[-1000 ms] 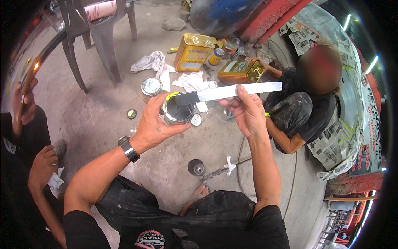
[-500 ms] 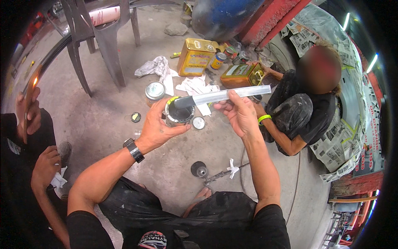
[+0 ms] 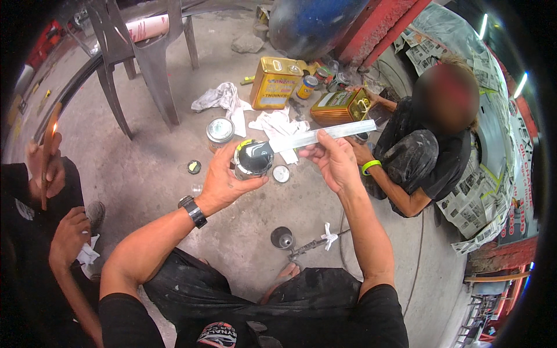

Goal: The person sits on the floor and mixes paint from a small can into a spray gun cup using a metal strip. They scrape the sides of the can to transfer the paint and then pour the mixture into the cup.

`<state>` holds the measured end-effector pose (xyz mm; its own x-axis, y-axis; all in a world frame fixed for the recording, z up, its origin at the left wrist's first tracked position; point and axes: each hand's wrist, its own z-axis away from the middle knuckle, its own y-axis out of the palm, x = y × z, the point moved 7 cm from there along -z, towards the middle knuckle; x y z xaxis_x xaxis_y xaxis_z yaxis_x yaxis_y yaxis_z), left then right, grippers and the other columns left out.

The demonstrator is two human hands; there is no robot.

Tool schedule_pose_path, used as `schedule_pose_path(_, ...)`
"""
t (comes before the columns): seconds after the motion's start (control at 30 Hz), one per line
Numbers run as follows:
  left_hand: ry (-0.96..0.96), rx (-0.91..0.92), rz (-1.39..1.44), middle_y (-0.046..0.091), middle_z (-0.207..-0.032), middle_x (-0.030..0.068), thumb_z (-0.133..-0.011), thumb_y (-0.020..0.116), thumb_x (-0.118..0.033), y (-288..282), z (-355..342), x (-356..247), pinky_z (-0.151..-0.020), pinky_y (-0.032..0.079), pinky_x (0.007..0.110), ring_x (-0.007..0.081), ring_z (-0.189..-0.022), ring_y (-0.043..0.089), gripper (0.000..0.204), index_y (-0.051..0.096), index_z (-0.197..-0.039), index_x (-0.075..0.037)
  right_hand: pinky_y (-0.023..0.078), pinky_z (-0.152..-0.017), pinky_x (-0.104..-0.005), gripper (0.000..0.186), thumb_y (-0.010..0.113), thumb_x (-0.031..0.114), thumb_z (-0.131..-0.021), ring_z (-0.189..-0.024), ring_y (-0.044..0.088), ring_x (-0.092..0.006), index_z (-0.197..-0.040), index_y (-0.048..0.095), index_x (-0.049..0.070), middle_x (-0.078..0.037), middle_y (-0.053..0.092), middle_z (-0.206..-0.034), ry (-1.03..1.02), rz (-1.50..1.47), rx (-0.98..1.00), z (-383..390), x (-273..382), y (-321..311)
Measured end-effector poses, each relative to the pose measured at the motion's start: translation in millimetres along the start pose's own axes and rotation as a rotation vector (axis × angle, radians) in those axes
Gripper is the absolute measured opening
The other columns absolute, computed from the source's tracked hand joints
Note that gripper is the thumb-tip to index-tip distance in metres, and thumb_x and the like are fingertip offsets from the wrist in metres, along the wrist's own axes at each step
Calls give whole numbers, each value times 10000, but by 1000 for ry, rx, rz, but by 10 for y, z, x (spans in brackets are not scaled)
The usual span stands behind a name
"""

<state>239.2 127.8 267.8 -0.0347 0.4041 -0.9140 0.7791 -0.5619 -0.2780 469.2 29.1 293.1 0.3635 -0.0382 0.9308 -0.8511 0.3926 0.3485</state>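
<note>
My left hand (image 3: 223,182) is wrapped round an open paint can (image 3: 253,169) with a smeared rim, its mouth facing up. Glossy dark paint (image 3: 253,151) shows inside. Between the thumb and fingers of my right hand (image 3: 331,159) is a long, flat, pale mixing stick (image 3: 333,133). It slants down leftward to the can's mouth, and its dark-coated end is hard to tell from the paint. Behind my left hand stands a closed round can (image 3: 220,131). A small round lid (image 3: 281,173) lies on the floor just right of the held can.
Ahead are white rags (image 3: 223,98), a yellow thinner tin (image 3: 277,84) and a plastic chair (image 3: 154,69). A co-worker (image 3: 429,151) crouches at right, touching a tilted tin (image 3: 339,107). Another person's hand (image 3: 52,168) at left holds a thin brown strip. A spray gun (image 3: 282,238) lies near my feet.
The stick's coated end has dropped lower at the can's mouth, and more glossy paint shows. My hands and the can have shifted slightly in the picture.
</note>
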Motion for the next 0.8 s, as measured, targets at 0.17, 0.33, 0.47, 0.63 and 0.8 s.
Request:
schedule_pose_path(0.17, 5, 10, -27, 634, -1266, 107, -696, 927, -287, -12, -2, 13, -1043, 451, 394, 241, -1200, 579, 758, 590, -1335, -56, 580, -827, -373, 358, 638, 318, -1024, -830, 736, -231, -1017, 684, -37, -126, 730, -912, -16, 20, 11, -19, 15, 44)
schedule_pose_path(0.33, -46, 43, -28, 634, -1301, 93, -718, 924, -246, -1, 3, 90, -1080, 445, 372, 197, -1233, 593, 778, 561, -1376, -43, 581, -831, -371, 344, 616, 294, -1037, -826, 735, -225, -1025, 687, -42, -124, 731, -913, -29, -2, 17, -31, 34, 83)
schedule_pose_path(0.47, -25, 25, -76, 648, -1281, 93, -725, 922, -240, -26, 4, 72, -1063, 460, 366, 198, -1202, 612, 775, 556, -1377, -38, 581, -831, -368, 339, 612, 290, -1039, -826, 734, -219, -1025, 686, -41, -121, 732, -914, -19, -1, 30, -81, -16, 70)
schedule_pose_path(0.63, -73, -1, 3, 614, -1248, 133, -690, 930, -319, -30, 21, 138, -987, 489, 396, 267, -1192, 571, 775, 588, -1328, -44, 574, -816, -355, 327, 611, 291, -1041, -818, 734, -214, -1030, 686, -27, -113, 735, -910, -3, 5, 13, -97, -64, 76)
schedule_pose_path(0.8, -75, 6, -61, 614, -1258, 125, -690, 932, -324, -36, 24, 116, -971, 500, 395, 264, -1183, 577, 777, 588, -1330, -47, 572, -809, -351, 323, 613, 297, -1041, -818, 734, -210, -1038, 683, -18, -113, 736, -917, -11, 8, 14, -110, -83, 43)
